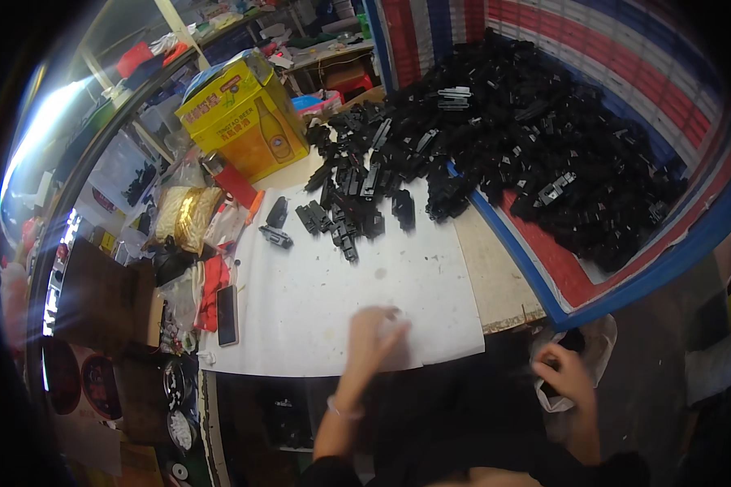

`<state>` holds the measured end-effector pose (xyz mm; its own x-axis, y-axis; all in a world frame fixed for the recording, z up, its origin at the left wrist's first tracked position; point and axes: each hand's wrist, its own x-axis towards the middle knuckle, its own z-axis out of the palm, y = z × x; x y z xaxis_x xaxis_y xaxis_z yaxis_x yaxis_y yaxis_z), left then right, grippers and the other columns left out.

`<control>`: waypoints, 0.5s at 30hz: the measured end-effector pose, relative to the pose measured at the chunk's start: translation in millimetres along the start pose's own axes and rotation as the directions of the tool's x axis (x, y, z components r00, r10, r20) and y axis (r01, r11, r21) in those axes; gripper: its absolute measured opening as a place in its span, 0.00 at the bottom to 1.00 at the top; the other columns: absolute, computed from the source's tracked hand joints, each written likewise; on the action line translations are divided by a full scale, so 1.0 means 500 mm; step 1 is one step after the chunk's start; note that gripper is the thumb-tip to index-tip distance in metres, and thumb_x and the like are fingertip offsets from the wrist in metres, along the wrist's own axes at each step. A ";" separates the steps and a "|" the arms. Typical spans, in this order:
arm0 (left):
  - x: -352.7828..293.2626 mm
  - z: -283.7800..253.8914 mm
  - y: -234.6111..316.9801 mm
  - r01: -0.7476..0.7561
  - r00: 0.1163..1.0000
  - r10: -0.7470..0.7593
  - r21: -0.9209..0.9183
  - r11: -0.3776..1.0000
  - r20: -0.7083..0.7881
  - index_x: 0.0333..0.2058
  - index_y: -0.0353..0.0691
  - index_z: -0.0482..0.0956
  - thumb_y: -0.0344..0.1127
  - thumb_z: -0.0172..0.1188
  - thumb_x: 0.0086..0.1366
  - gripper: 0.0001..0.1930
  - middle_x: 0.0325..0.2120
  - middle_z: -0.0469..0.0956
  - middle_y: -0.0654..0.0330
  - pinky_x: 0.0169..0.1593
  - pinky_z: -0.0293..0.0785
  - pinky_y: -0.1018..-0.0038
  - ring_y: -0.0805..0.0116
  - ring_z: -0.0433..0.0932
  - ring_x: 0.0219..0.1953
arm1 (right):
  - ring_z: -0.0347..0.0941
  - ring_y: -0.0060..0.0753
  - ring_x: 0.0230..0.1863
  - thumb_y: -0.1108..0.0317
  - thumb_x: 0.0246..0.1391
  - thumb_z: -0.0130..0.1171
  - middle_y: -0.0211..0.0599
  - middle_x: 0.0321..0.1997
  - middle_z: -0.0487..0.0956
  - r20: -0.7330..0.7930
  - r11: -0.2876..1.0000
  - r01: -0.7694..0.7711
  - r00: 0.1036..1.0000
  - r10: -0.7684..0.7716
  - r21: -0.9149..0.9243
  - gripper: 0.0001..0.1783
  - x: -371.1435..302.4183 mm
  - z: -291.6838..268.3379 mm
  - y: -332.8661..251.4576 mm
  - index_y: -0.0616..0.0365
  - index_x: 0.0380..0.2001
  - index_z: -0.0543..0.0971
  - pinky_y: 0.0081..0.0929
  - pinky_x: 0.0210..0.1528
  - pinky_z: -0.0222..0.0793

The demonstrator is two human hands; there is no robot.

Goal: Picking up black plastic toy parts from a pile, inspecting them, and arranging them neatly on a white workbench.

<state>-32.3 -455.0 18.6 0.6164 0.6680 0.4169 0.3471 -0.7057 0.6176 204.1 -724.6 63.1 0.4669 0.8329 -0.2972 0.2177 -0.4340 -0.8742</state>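
Note:
My left hand (375,337) is over the near edge of a white sheet (300,325) on the table. It is smeared by motion, its fingers bent, and I cannot tell whether anything is in them. To the right, beyond the table's front edge, my right hand (567,375) is by a white bag (599,349) with something dark inside. Its fingers are curled, with a dark spot between them too small to name. Several small black plastic parts (345,231) lie loose on the far side of the sheet, joining a large heap (536,122).
A red, white and blue striped woven sack (544,252) holds the heap at the right. At the left are a yellow carton (248,122), a red cylinder (234,185), a phone (227,315) and red cloth (211,288). Metal bowls (179,430) stand below the table's left edge.

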 end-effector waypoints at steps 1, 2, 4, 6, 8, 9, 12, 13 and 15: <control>0.026 -0.005 -0.044 0.080 0.996 -0.078 0.055 0.995 -0.037 0.34 0.38 0.79 0.41 0.66 0.51 0.15 0.30 0.77 0.56 0.45 0.64 0.65 0.57 0.74 0.37 | 0.74 0.23 0.30 0.70 0.46 0.61 0.36 0.26 0.77 -0.096 0.991 0.043 0.994 -0.056 -0.125 0.09 -0.015 -0.029 0.059 0.63 0.29 0.75 0.23 0.34 0.68; 0.067 0.006 -0.082 0.111 0.994 -0.107 0.157 0.981 -0.035 0.33 0.37 0.79 0.45 0.65 0.52 0.17 0.29 0.77 0.55 0.42 0.64 0.63 0.57 0.73 0.37 | 0.75 0.27 0.29 0.68 0.45 0.61 0.38 0.26 0.78 -0.219 0.984 -0.040 0.976 0.001 -0.173 0.10 -0.040 -0.063 0.140 0.63 0.30 0.75 0.26 0.34 0.68; 0.120 0.000 -0.157 0.171 0.984 -0.130 0.457 0.873 -0.120 0.33 0.37 0.79 0.51 0.62 0.53 0.21 0.28 0.77 0.54 0.40 0.65 0.63 0.55 0.73 0.35 | 0.76 0.49 0.32 0.64 0.48 0.57 0.48 0.30 0.79 -0.427 0.827 -0.241 0.904 0.001 -0.508 0.12 -0.073 -0.101 0.162 0.61 0.33 0.75 0.36 0.35 0.69; 0.168 0.006 -0.224 0.220 0.970 -0.120 0.566 0.795 -0.210 0.30 0.34 0.79 0.55 0.59 0.53 0.25 0.26 0.77 0.52 0.40 0.65 0.61 0.55 0.73 0.35 | 0.75 0.52 0.33 0.63 0.49 0.57 0.49 0.30 0.79 -0.546 0.770 -0.358 0.838 0.016 -0.528 0.13 -0.073 -0.102 0.218 0.60 0.35 0.75 0.39 0.35 0.69; 0.192 0.018 -0.253 0.263 0.963 -0.174 0.593 0.761 -0.204 0.28 0.34 0.79 0.54 0.59 0.52 0.23 0.26 0.77 0.52 0.39 0.65 0.60 0.54 0.73 0.35 | 0.75 0.52 0.31 0.62 0.50 0.57 0.49 0.28 0.78 -0.640 0.659 -0.446 0.765 -0.070 -0.605 0.15 -0.074 -0.095 0.318 0.57 0.40 0.75 0.42 0.34 0.69; 0.200 0.024 -0.266 0.304 0.953 -0.228 0.628 0.717 -0.202 0.27 0.34 0.79 0.53 0.58 0.52 0.22 0.25 0.77 0.51 0.39 0.65 0.59 0.54 0.74 0.34 | 0.75 0.52 0.31 0.62 0.50 0.57 0.49 0.28 0.78 -0.638 0.661 -0.438 0.765 -0.082 -0.609 0.15 -0.069 -0.089 0.279 0.57 0.40 0.75 0.42 0.34 0.69; 0.197 0.026 -0.233 0.319 0.942 -0.186 0.570 0.757 -0.279 0.22 0.35 0.78 0.49 0.58 0.52 0.19 0.22 0.76 0.50 0.38 0.65 0.59 0.53 0.74 0.32 | 0.76 0.47 0.31 0.61 0.51 0.58 0.46 0.29 0.78 -0.442 0.821 -0.263 0.897 0.015 -0.507 0.16 -0.053 -0.021 0.155 0.54 0.43 0.74 0.39 0.34 0.69; 0.186 0.015 -0.199 0.330 0.935 -0.191 0.534 0.778 -0.299 0.21 0.36 0.78 0.48 0.58 0.51 0.18 0.21 0.76 0.50 0.38 0.65 0.58 0.52 0.74 0.31 | 0.76 0.44 0.30 0.62 0.50 0.59 0.45 0.29 0.78 -0.392 0.897 -0.136 0.919 -0.045 -0.421 0.16 -0.041 0.003 0.125 0.54 0.42 0.75 0.37 0.33 0.70; 0.147 0.005 -0.131 0.237 0.964 -0.122 0.557 0.796 -0.236 0.21 0.35 0.77 0.46 0.57 0.51 0.16 0.21 0.77 0.54 0.40 0.62 0.61 0.57 0.73 0.29 | 0.75 0.39 0.28 0.63 0.48 0.61 0.42 0.28 0.77 -0.304 0.903 0.173 0.902 -0.306 -0.394 0.15 -0.002 0.064 0.081 0.54 0.40 0.77 0.31 0.33 0.70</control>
<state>-8.0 -360.3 7.3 0.3851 0.7858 0.4840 0.8162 -0.5348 0.2189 185.4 -732.1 15.6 0.6154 0.7797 0.1157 0.6151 -0.3833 -0.6890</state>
